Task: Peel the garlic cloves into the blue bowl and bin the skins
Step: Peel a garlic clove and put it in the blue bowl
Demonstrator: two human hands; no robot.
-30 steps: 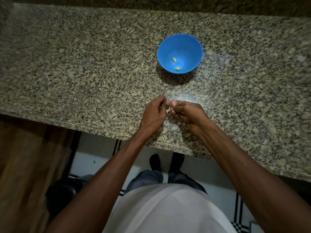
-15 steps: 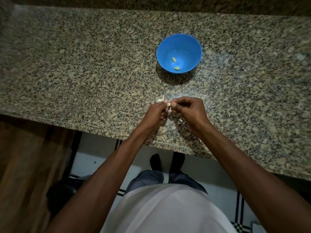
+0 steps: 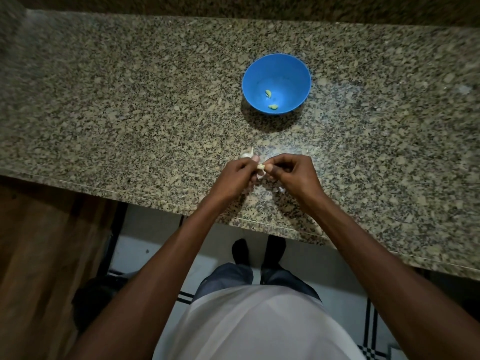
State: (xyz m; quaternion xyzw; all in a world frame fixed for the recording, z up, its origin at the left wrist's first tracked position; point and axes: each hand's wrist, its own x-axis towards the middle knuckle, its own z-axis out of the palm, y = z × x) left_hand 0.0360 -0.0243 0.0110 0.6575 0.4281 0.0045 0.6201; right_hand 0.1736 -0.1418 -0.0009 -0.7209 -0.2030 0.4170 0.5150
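Since the earlier frame the right hand (image 3: 293,175) has drawn slightly right, baring more of the garlic clove (image 3: 260,166) pinched between it and the left hand (image 3: 237,175) over the worktop (image 3: 130,113). The blue bowl (image 3: 298,71) holds two peeled cloves (image 3: 268,93); a garlic piece (image 3: 246,154) lies beside the left fingertips.
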